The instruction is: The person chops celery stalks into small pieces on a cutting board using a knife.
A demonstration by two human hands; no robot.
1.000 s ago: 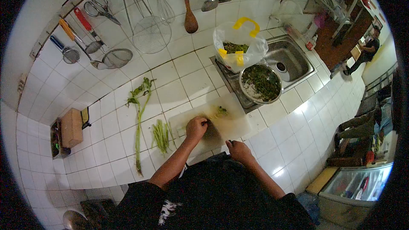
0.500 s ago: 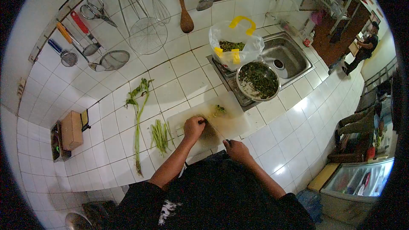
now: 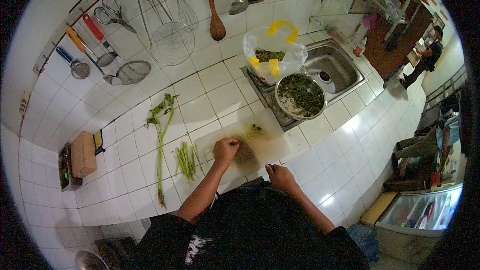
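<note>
Left hand [image 3: 226, 148] curled in a fist-like grip, pressing down on greens on the cutting board [image 3: 272, 145]; what the fingers pin is too small to make out. Right hand [image 3: 281, 175] at the near edge of the board, grip closed around a knife [image 3: 252, 154] handle, blade angled up-left toward the left hand. Small heap of chopped greens [image 3: 256, 130] on the far part of the board. Left of the board, a bundle of trimmed stems [image 3: 187, 160] lies on the white tiled desk [image 3: 220, 95]; further left, one long leafy stalk [image 3: 161, 145]. Far right of the board, a metal bowl [image 3: 300, 97] of chopped leaves, touching a plastic bag [image 3: 272, 55] with yellow handles. Sink [image 3: 334, 65] just right of the bag. Utensils hang on the far wall
</note>
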